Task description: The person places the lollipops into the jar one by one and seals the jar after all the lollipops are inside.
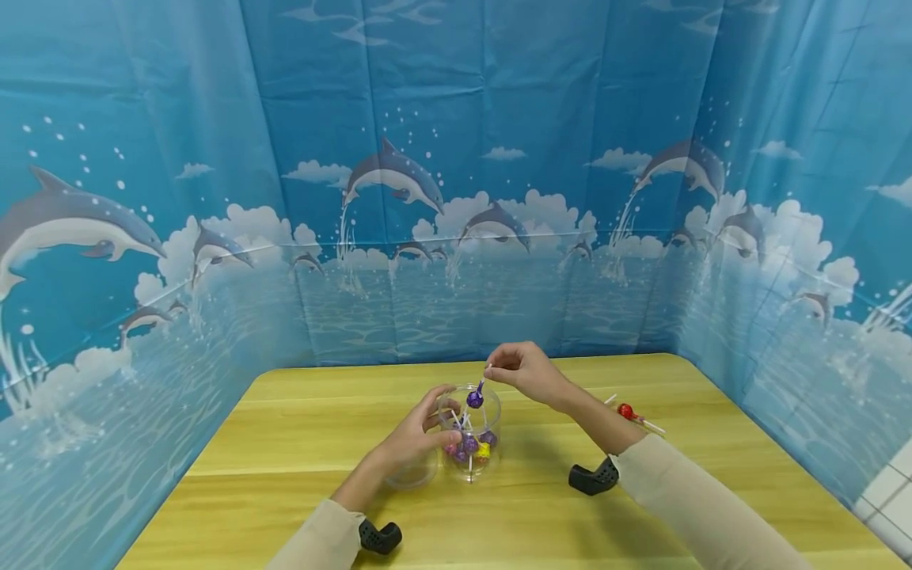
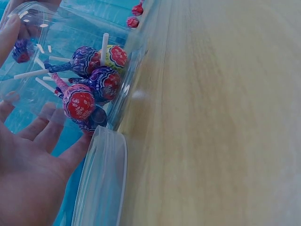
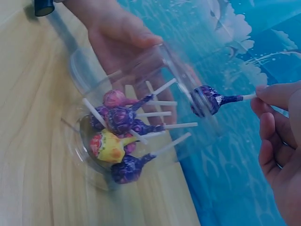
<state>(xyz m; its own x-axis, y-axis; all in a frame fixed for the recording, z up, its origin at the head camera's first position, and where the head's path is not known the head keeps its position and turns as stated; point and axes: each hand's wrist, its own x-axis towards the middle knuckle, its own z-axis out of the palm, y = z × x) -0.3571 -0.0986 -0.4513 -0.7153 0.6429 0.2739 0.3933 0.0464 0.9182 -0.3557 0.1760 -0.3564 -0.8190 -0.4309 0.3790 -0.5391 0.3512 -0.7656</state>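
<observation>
Item: one purple-wrapped lollipop point(image 1: 475, 399), head at the mouth of a clear jar point(image 1: 493, 419), likely light and hard, its wrapper point(image 3: 207, 102) perhaps slippery, best taken by the white stick point(image 3: 249, 97), which the right-hand grip point(image 1: 526, 372) pinches while the left-hand grip point(image 1: 415, 437) curls round the jar.

The clear round jar point(image 1: 492, 419) looks like hard plastic, smooth and glossy with bright glints; the clear round lid point(image 2: 101, 176) looks like smooth, slightly cloudy plastic. The purple ball-shaped wrapped lollipop point(image 3: 206, 101) is shiny and crinkled, its white stick point(image 3: 249, 97) smooth. The yellow wood-grained table point(image 1: 299, 443) has a faint sheen. The blue dolphin-printed curtain point(image 1: 427, 95) is creased, slightly glossy sheeting; the beige sleeve point(image 1: 701, 499) is matt cloth.
</observation>
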